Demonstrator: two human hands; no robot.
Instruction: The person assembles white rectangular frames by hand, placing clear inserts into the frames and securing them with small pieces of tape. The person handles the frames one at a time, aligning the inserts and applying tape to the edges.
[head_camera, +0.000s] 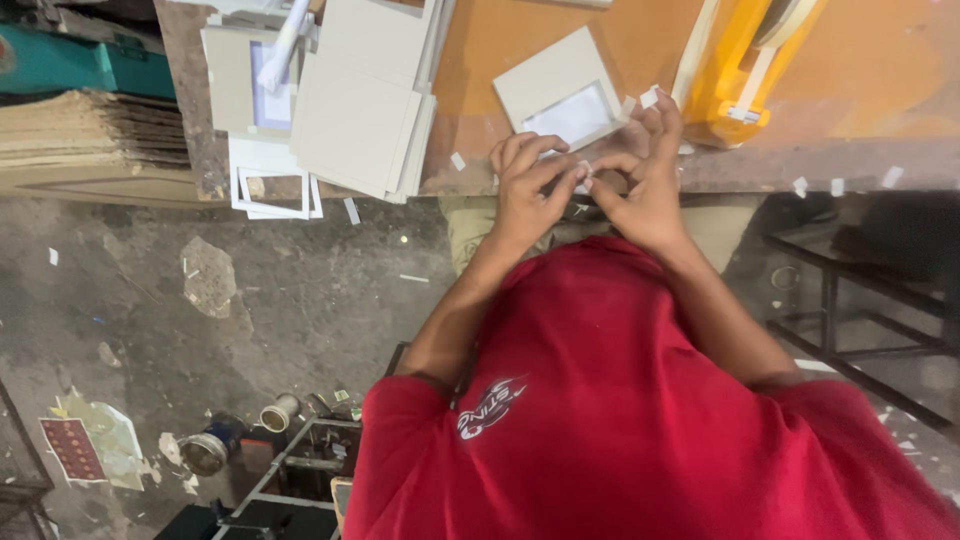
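Where both hands meet at the worktop (760, 165) edge, pinching a small white scrap (585, 171): left hand (527, 190) and right hand (645, 185) each in a narrow fingertip grip on it, just below the grey frame (560, 92). Best worked slowly, pulling evenly, fingertips close together. Down on the floor (250, 300), two tins (240, 428) on their sides, contents not visible.
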